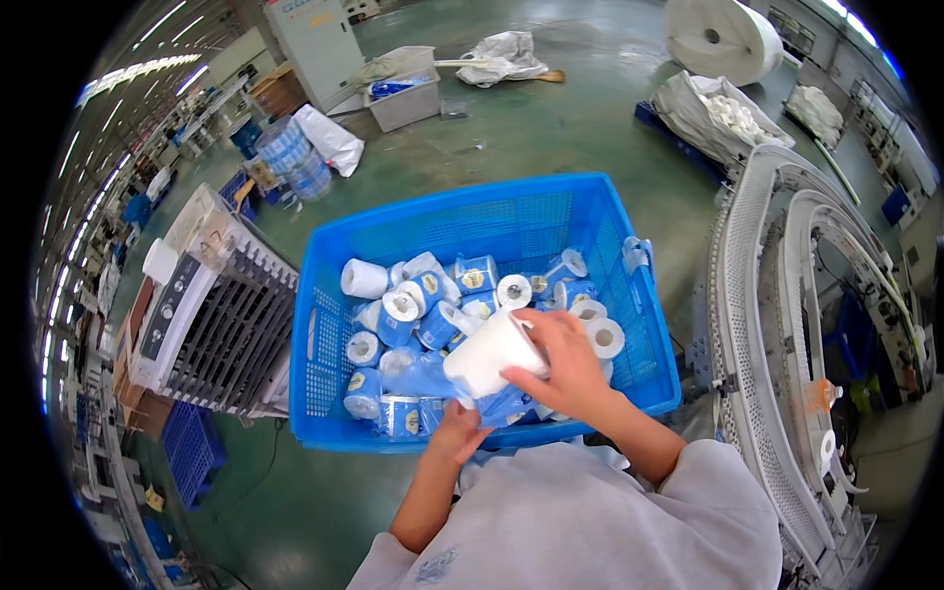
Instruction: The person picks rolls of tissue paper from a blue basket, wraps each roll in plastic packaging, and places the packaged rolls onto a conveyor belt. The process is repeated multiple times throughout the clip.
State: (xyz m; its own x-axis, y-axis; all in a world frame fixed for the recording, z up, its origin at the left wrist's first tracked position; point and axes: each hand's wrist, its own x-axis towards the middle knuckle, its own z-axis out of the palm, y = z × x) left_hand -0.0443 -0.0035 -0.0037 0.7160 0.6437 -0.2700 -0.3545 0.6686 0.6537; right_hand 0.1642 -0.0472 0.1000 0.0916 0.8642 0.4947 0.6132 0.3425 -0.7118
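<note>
My right hand (564,366) is closed around a bare white toilet paper roll (490,356), tilted above the near side of a blue plastic basket (442,208). Below it, my left hand (458,431) pinches a crumpled blue plastic wrapper (506,405) by the basket's near rim. The wrapper hangs just under the roll, and part of it is hidden behind the roll and my fingers. Inside the basket lie several rolls, some in blue-and-white wrappers like the wrapped roll (400,416), others bare like the white roll (365,279).
Left of the basket stands a slatted air cooler (231,315), with a blue pallet (193,447) on the floor below it. A curved conveyor (742,324) runs along the right. Farther off are a grey bin (405,110), a sack (723,113) and a huge paper reel (723,39).
</note>
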